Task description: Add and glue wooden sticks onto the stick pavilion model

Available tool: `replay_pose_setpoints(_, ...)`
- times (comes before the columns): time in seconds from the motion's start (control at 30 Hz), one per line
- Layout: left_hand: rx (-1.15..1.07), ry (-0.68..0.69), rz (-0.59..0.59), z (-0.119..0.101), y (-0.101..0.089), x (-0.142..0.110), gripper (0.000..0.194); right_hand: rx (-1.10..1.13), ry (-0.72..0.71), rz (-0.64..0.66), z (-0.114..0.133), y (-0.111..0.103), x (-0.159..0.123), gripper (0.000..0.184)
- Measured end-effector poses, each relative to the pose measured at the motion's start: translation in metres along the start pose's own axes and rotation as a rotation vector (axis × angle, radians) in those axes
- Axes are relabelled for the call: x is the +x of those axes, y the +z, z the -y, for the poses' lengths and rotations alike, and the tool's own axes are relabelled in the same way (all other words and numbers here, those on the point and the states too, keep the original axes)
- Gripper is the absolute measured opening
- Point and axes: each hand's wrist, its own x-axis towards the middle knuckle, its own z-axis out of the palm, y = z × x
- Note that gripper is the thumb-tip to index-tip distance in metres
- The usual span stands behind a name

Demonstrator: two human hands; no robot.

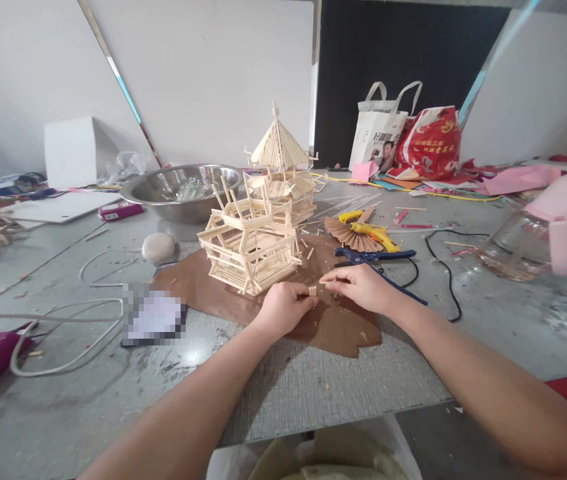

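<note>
My left hand [284,308] pinches several short pale wooden sticks [312,291], lined up side by side, above the brown sheet [348,327]. Just to its right, my right hand [362,287] is closed, with a tiny stick piece [322,283] at its fingertips. Close beyond my left hand stands an open wooden-stick frame [250,257] with railings and upright posts. Behind that rises a stick pavilion [279,143] with a pointed roof. Blue-handled pliers [388,255] lie beyond my right hand, near a yellow glue gun [373,235] and a brown pleated fan [343,233].
A steel bowl [163,193] stands at the back left, near a round whitish object [158,247]. A phone-like object [156,317] lies left of the sheet. Black cable [450,273] curls at right, before a glass jug [508,247]. Bags [428,143] stand at the back.
</note>
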Motion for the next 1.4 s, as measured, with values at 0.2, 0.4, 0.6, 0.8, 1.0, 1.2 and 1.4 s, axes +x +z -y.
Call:
replay_pose_setpoints(0.2, -0.119, -0.067, 0.000, 0.002, -0.002, -0.001, 0.026, -0.006, 0.044, 0.023, -0.001, 0.000, -0.003, 0.015)
replay_pose_setpoints(0.4, -0.102, -0.013, -0.001, 0.003, 0.000, -0.001, 0.027, 0.192, 0.090, 0.174, 0.000, 0.007, -0.003, 0.018)
replay_pose_setpoints(0.6, -0.088, 0.008, 0.002, 0.001, 0.000, -0.001, 0.024, 0.277, 0.111, 0.174, 0.001, 0.011, 0.000, 0.026)
replay_pose_setpoints(0.8, -0.034, -0.008, 0.006, 0.001, 0.001, 0.000, 0.025, 0.259, 0.145, 0.114, 0.002, 0.014, 0.000, 0.028)
replay_pose_setpoints(1.0, 0.037, 0.000, -0.008, -0.002, 0.001, -0.001, 0.025, 0.135, 0.116, 0.083, 0.014, 0.013, -0.002, 0.025)
replay_pose_setpoints(1.2, 0.023, -0.009, -0.020, -0.003, 0.001, 0.000, 0.022, 0.012, -0.023, 0.031, 0.014, 0.015, 0.000, 0.027)
replay_pose_setpoints(1.4, 0.030, -0.006, -0.040, -0.002, 0.002, 0.000, 0.020, -0.017, -0.125, -0.024, 0.007, 0.021, 0.002, 0.026)
